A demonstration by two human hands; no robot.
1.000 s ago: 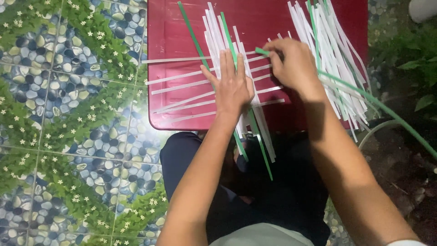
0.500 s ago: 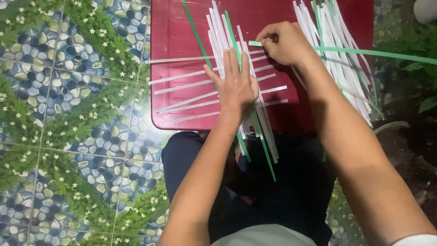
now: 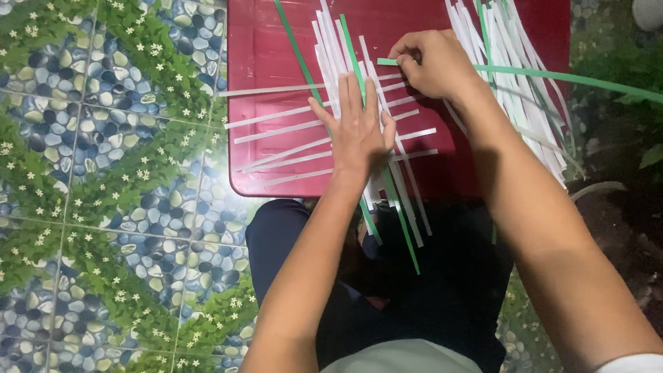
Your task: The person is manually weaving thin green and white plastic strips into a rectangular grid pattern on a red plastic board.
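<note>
Red plastic desk [image 3: 262,41], head view: carries white and green flat strips partly woven into a mat.

Left hand [image 3: 356,131]: flat, palm down, fingers spread and released, grasping nothing; it presses on the upright white strips [image 3: 331,48] where they cross the sideways white strips [image 3: 276,131]. Forearm runs straight up from the lower frame, over the lap.

Right hand [image 3: 431,63]: fingers curled, pinching the end of a long green strip [image 3: 552,74] that stretches rightward past the desk edge. The pinched end sits just above the left hand's fingertips. Forearm enters from the lower right, angled up and to the left.

Loose bundle of strips [image 3: 511,62]: lies on the right part of the desk, beneath the green strip.

Tiled floor [image 3: 103,207]: pebble and leaf pattern, left of the desk.
</note>
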